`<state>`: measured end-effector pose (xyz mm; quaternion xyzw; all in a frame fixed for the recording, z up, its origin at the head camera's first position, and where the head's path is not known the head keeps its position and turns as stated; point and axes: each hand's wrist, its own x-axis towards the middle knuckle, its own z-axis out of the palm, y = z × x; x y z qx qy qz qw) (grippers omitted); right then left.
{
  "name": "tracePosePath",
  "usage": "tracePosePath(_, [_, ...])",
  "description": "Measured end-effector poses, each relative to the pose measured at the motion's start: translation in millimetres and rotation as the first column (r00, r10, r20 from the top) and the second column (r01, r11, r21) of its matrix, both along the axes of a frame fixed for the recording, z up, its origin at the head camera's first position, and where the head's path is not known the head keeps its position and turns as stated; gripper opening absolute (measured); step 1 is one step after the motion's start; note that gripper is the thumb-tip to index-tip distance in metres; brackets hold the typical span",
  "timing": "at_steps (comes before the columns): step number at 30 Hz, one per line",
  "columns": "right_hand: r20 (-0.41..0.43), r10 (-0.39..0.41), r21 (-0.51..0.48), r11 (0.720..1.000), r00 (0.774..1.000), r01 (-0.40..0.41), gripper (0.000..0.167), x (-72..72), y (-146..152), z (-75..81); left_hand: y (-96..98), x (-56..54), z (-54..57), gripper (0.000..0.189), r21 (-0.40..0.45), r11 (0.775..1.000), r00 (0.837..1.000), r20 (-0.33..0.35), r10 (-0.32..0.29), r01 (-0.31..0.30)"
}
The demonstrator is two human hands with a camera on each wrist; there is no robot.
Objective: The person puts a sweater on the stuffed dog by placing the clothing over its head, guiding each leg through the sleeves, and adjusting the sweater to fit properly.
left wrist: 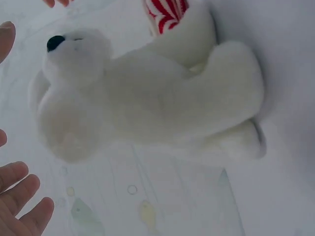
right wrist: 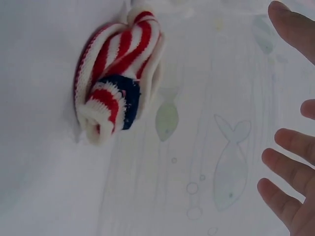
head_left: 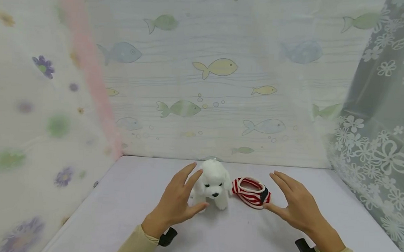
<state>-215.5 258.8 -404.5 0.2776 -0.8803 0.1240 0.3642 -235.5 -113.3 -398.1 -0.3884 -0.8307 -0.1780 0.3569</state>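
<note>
A white plush dog (head_left: 214,182) with a black nose stands on the white table, facing the camera. Beside it, on the right, lies a small knitted pet sweater (head_left: 249,194) with red and white stripes and a dark blue patch, seen close up in the right wrist view (right wrist: 120,69). My left hand (head_left: 176,199) is raised at the dog's left side with fingers and thumb spread, overlapping its edge in the head view. To the right of the sweater hovers my right hand (head_left: 296,203), fingers extended and thumb apart. Neither hand holds anything.
Behind the table (head_left: 118,212) hangs a pale curtain (head_left: 222,104) printed with fish. A flowered curtain (head_left: 28,134) borders the left side, and sheer lace (head_left: 371,154) with white flowers borders the right. A dark strap piece sits under each wrist.
</note>
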Motion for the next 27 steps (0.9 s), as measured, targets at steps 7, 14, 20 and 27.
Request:
tracePosePath(7, [0.019, 0.022, 0.008, 1.000, 1.000, -0.022, 0.089, -6.3, -4, 6.3, 30.6, -7.0, 13.9, 0.085, 0.022, 0.997, 0.997, 0.002, -0.075, 0.075])
tracePosePath(14, [0.042, 0.019, 0.013, 1.000, 0.999, -0.020, 0.090, -9.4, -3, 6.9, 58.3, -14.6, 22.1, 0.080, -0.039, 0.996, 0.995, -0.056, -0.080, 0.078])
tracePosePath(20, [0.076, 0.005, 0.015, 1.000, 0.997, -0.006, 0.087, -9.1, -1, 8.5, 78.8, -16.1, 27.5, 0.074, -0.109, 0.991, 0.997, -0.010, -0.076, 0.075])
tracePosePath(27, [0.084, 0.008, 0.022, 1.000, 0.996, -0.010, 0.082, -10.2, 5, 9.0, 101.8, -10.8, 31.9, 0.067, -0.162, 0.983, 0.996, 0.047, -0.079, 0.085])
